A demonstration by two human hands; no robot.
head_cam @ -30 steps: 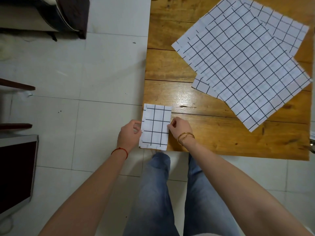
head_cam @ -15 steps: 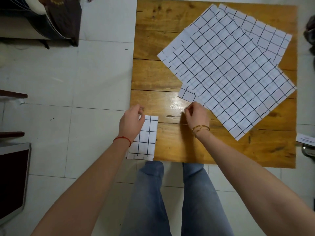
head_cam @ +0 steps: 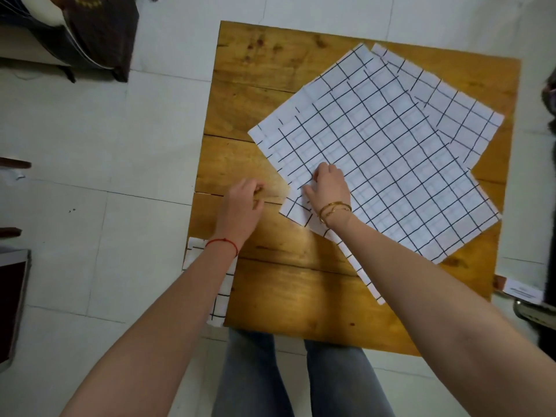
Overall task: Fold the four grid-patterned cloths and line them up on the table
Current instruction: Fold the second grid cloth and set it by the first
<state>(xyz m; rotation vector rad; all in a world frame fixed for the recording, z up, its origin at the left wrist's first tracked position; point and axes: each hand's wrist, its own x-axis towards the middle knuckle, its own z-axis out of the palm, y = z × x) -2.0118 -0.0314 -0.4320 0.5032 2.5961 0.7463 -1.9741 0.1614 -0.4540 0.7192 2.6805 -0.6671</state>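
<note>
Wooden table (head_cam: 301,296); right hand (head_cam: 329,188) on unfolded cloths (head_cam: 391,164).

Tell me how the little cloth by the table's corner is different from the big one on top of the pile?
The folded cloth is a small packet; the top cloth lies spread flat. The folded cloth hangs off the table edge untouched; the right hand rests on the top cloth. Both are white with black grid lines.

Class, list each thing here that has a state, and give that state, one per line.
Folded cloth: folded small, at the table's near-left corner, partly under the left forearm.
Top cloth: unfolded, flat, right hand on it.
Lower cloths: unfolded, overlapped.
Left hand: loosely curled, holding nothing.
Right hand: on the top cloth.
</note>
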